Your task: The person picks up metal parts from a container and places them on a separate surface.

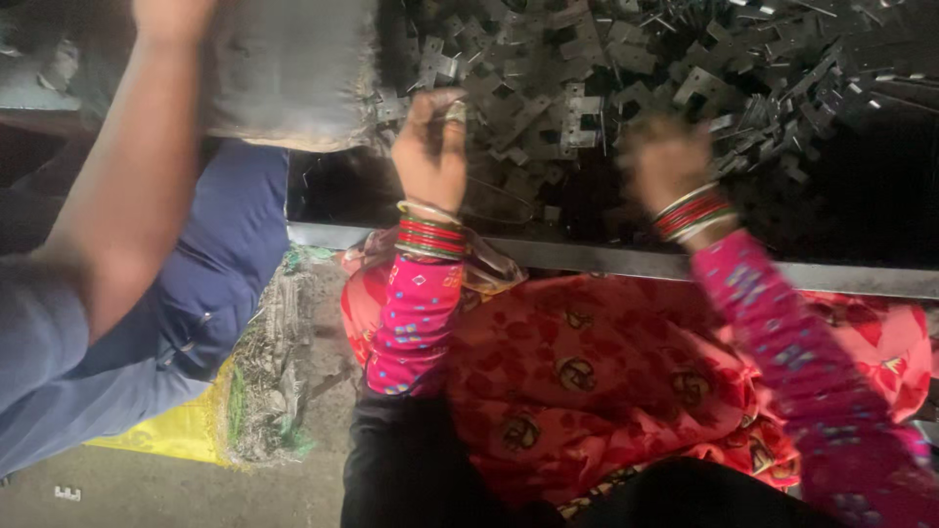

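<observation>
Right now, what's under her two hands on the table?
A heap of small flat metal pieces lies under the left hand and the right hand. The pieces directly beneath the hands are covered.

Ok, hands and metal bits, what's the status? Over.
Left hand at edge of metal brackets pile, fingers pinched, grip unclear. Right hand blurred over pile. Another person's arm close on the left.
</observation>
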